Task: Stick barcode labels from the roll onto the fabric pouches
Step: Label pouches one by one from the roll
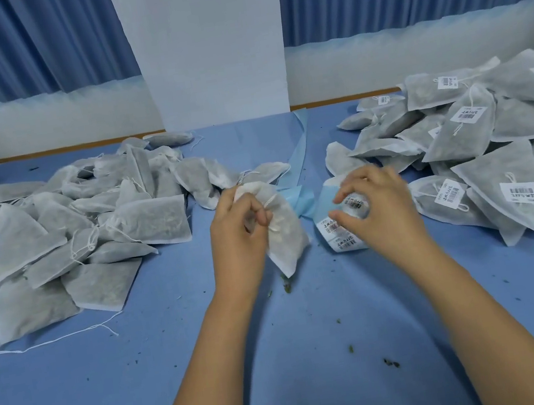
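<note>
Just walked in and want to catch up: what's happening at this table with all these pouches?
A person is labelling by hand. The left hand grips one unlabelled pouch by its neck, while the right hand appears to pinch a barcode label at the label roll. The unlabelled pile lies left, the labelled pile right.

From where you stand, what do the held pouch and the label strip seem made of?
The pouch: probably thin non-woven fabric, matte; its dark filling shows through. The label strip: likely white paper stickers, printed barcodes, on smooth blue backing.
</note>
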Demonstrator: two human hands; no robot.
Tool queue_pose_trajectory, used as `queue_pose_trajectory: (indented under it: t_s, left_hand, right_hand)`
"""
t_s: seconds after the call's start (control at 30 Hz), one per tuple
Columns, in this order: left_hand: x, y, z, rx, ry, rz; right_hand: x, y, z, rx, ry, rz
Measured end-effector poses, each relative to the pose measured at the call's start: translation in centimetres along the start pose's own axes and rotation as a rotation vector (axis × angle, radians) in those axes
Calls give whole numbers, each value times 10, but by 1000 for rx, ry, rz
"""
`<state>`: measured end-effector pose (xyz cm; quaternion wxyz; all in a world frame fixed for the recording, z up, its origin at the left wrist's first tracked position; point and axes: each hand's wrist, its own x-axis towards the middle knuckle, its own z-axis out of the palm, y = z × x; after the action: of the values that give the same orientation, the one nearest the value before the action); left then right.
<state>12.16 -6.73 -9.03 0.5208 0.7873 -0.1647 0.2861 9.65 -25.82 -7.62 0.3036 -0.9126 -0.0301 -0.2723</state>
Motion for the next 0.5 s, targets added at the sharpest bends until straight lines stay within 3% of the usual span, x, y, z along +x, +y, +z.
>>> queue_pose_trajectory:
  t_s: [0.07, 0.13, 0.3, 0.5]
  left_hand:
    - [0, -2, 2, 40, 16, 5]
    - [-1, -3, 4, 80, 23, 18]
    - [-6, 3, 6, 137, 4, 125]
    - [-7, 28, 26, 234, -171, 201]
  right_hand:
    - [3, 14, 0, -234, -55, 61]
    - [2, 19, 5, -292, -102, 57]
    - [5, 25, 13, -284, -188, 13]
    - [8, 20, 15, -86, -116, 76]
